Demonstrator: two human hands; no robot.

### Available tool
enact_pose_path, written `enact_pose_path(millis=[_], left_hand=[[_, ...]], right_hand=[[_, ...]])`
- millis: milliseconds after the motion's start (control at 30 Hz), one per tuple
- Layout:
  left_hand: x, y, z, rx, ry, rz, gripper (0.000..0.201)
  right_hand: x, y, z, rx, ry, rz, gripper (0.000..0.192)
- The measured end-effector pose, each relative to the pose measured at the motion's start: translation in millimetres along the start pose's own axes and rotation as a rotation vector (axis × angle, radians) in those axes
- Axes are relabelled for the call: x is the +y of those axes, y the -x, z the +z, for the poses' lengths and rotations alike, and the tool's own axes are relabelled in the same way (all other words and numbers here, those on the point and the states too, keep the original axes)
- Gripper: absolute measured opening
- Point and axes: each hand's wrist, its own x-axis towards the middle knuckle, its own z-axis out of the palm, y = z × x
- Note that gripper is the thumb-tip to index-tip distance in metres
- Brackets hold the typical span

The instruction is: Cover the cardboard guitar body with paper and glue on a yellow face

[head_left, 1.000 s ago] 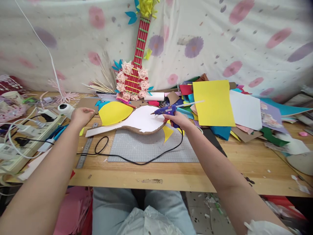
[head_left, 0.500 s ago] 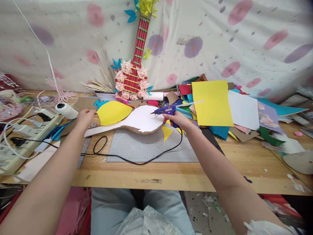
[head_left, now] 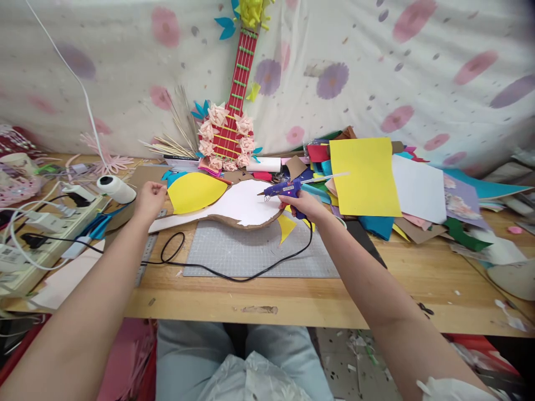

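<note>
- Gripped in the right hand (head_left: 304,204) is a blue plastic glue gun (head_left: 284,190); the fingers close around its handle, and a clear glue stick pokes out at the back.
- Its nozzle points left, just over the white guitar-shaped cutout (head_left: 240,205), which has a brown cardboard edge.
- Below the gun, a thin black cord (head_left: 234,275) curls across the grey gridded cutting mat (head_left: 261,253).
- Left hand (head_left: 148,199) rests at the far narrow end of the cutout, fingers bent, beside a smooth yellow leaf-shaped piece (head_left: 194,192); whether it pinches anything, I cannot tell.
- Right of the gun lies a flat yellow sheet (head_left: 365,175) on a mixed pile of paper.
</note>
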Motion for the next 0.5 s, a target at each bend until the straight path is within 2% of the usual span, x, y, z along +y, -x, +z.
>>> enact_pose_path(millis=[100, 133, 200, 267, 333, 400, 500], left_hand=[[13.0, 12.2, 4.0, -0.127, 0.056, 0.053, 0.034], [19.5, 18.5, 7.4, -0.167, 0.051, 0.108, 0.036], [33.1, 31.9, 17.5, -0.283, 0.072, 0.316, 0.043], [44.8, 42.9, 29.8, -0.417, 0.025, 0.526, 0.066], [53.4, 49.2, 41.5, -0.53, -0.057, 0.665, 0.081], [60.3, 51.4, 50.2, -0.6, -0.134, 0.722, 0.092], [72.4, 52.9, 57.2, -0.64, -0.214, 0.708, 0.1]], right_hand=[[0.5, -1.9, -3.9, 0.014, 0.012, -0.021, 0.023], [0.0, -2.5, -5.6, 0.024, 0.015, -0.031, 0.023], [-2.9, -3.4, -9.0, 0.056, 0.039, -0.041, 0.024], [-8.7, -3.1, -11.6, 0.084, 0.088, -0.031, 0.024], [-16.9, -1.1, -12.8, 0.103, 0.149, -0.004, 0.025], [-25.2, 1.6, -12.9, 0.118, 0.204, 0.033, 0.026], [-32.1, 3.4, -12.5, 0.13, 0.271, 0.092, 0.027]])
